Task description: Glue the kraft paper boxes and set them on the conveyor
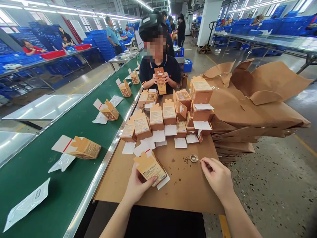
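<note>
My left hand (140, 185) is wrapped round a tan and brown cardboard box (151, 168), tilted, with its top flaps standing up. A white flap sticks out from under the box at its lower right. Between the thumb and fingers of my right hand (218, 175) is a thin pale stick (198, 160), its far end in a small round dish (193, 158) on the table. Dark specks lie on the brown board just left of the dish. What is on the stick's tip is too small to tell.
Several similar boxes (156, 117) are stacked ahead on the cardboard-covered table (119, 190). Left of it, a green conveyor belt (81, 178) bears open boxes and white packets (28, 203). A co-worker (159, 66) opposite holds a box. Brown paper-wrapped stacks (252, 112) stand at right.
</note>
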Motion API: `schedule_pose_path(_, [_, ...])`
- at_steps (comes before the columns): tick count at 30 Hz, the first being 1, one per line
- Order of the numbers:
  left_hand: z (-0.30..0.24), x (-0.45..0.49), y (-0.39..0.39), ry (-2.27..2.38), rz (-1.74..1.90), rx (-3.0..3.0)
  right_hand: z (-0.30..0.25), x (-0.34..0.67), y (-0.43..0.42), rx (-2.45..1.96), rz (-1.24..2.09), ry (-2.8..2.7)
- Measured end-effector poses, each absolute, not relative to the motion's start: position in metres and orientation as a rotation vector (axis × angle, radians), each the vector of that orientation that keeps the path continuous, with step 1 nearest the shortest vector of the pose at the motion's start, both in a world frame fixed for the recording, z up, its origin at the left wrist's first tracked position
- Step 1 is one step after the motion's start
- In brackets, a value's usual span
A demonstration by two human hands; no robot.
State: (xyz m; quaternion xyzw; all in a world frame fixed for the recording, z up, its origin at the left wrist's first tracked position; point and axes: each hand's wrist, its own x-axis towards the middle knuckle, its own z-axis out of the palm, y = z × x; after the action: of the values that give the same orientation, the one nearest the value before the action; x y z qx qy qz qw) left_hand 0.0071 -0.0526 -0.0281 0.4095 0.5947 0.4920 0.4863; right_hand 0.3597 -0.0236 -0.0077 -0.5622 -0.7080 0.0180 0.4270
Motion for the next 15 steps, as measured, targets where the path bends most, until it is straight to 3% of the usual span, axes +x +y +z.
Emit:
schedule_pose_path(7, [-0.039, 0.008, -0.044, 1.391, 1.159, 1.038, 0.008, 0.344, -0.044, -1.326, 0.055, -1.634])
schedule_pose_path(15, [-0.046, 0.007, -0.044, 1.369, 1.142, 0.95, -0.018, 0.263, -0.083, -1.156, 0.544, -1.739])
